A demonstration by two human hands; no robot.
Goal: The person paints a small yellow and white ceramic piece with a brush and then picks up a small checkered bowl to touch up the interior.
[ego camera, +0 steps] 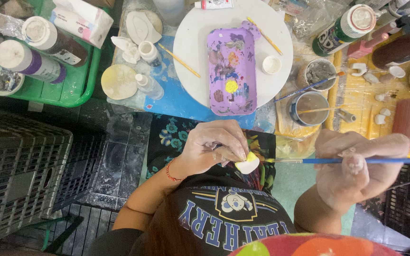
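The left hand [217, 144] pinches a small white piece [247, 164] with a yellow-painted edge over the person's lap, while the right hand [357, 166] grips a blue-handled brush [352, 161] whose tip touches that piece, below the purple palette tray [231, 71] on the tabletop [176, 99].

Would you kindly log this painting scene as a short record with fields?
Left hand: left hand holds a small white piece with a yellow patch
Right hand: right hand holds a blue-handled brush, tip at the piece
Palette: purple tray with paint dabs, on a round white board
Nearby: cup of murky water; green tray with paint bottles
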